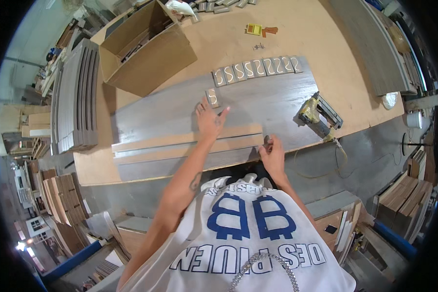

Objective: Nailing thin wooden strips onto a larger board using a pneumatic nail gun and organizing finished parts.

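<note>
A small grey wood block [212, 98] with a squiggle of white glue lies on the wide grey board [160, 114]. My left hand [210, 121] reaches to it, fingertips at its near left edge and thumb spread away. Behind it runs a row of several similar glued blocks [256, 70] along the board's far edge. My right hand [273, 155] is at the right end of the long wooden strips [190, 143], thumb and fingers closed around a small grey block [266, 139], which the fingers partly cover.
A yellow-black nail gun [314, 114] with a hose lies on the board's right side. An open cardboard box [151, 58] stands at the back left, near stacked grey panels [77, 97]. Yellow and orange pieces [253, 29] lie behind the row. More panels [374, 44] are stacked right.
</note>
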`<state>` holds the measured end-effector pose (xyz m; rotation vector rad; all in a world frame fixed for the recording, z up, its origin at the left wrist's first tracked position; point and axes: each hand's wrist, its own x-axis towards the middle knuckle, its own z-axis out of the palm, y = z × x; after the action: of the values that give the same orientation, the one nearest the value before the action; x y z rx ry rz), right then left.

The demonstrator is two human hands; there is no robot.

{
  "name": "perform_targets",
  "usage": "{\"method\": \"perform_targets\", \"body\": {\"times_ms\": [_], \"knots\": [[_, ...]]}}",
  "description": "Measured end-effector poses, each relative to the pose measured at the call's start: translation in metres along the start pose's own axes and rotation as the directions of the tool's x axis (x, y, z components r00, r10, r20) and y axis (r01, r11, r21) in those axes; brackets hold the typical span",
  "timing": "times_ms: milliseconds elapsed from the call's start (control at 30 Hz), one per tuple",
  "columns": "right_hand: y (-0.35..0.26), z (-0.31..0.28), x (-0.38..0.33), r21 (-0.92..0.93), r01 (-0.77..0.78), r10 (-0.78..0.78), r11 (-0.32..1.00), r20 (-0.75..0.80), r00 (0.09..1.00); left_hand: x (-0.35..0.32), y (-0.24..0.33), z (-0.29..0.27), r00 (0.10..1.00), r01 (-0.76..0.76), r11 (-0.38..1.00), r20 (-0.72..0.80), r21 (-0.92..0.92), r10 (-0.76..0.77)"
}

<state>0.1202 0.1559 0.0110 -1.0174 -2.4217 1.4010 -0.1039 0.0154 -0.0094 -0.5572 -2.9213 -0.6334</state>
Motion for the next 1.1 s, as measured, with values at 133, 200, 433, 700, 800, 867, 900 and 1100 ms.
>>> {"method": "perform_targets", "body": {"times_ms": [133,200,433,700,800,867,900,1100], "knots": [[-0.015,0.002,-0.002,-0.083,0.036,-0.046,0.996,-0.129,0.991,0.018,-0.016,0.034,0.999,0.04,0.996,-0.038,0.075,-0.037],[-0.029,0.008,-0.004,0.054,0.026,-0.018,0.998,-0.147,0.989,0.009,-0.037,0.036,0.996,0.088,0.98,0.016,-0.176,-0.087],[-0.088,0.035,-0.016,-0.153,0.371,-0.383,0.916,-0.06,0.922,-0.048,0.021,-0.076,0.387,0.915,-0.177,0.914,-0.364,0.122],[-0.059,0.019,-0.009,-0.197,0.344,-0.373,0.918,-0.137,0.918,-0.056,0.075,-0.07,0.435,0.9,-0.03,0.895,-0.435,0.095],[-0.039,0.009,0.003,0.155,0.087,-0.038,0.984,-0.293,0.955,-0.05,0.098,-0.06,0.553,0.785,0.197,0.808,-0.587,0.205],[-0.03,0.0,0.015,0.346,0.04,0.072,0.937,-0.303,0.95,-0.043,0.103,-0.024,0.547,0.767,0.288,0.819,-0.574,0.174],[-0.025,-0.006,0.021,0.524,-0.005,0.191,0.851,-0.302,0.934,-0.038,0.108,-0.019,0.535,0.743,0.383,0.831,-0.549,0.153],[0.035,-0.019,0.029,0.826,-0.114,0.401,0.552,-0.144,0.905,-0.037,0.055,-0.019,0.695,0.385,0.696,0.686,-0.606,0.214]]}}
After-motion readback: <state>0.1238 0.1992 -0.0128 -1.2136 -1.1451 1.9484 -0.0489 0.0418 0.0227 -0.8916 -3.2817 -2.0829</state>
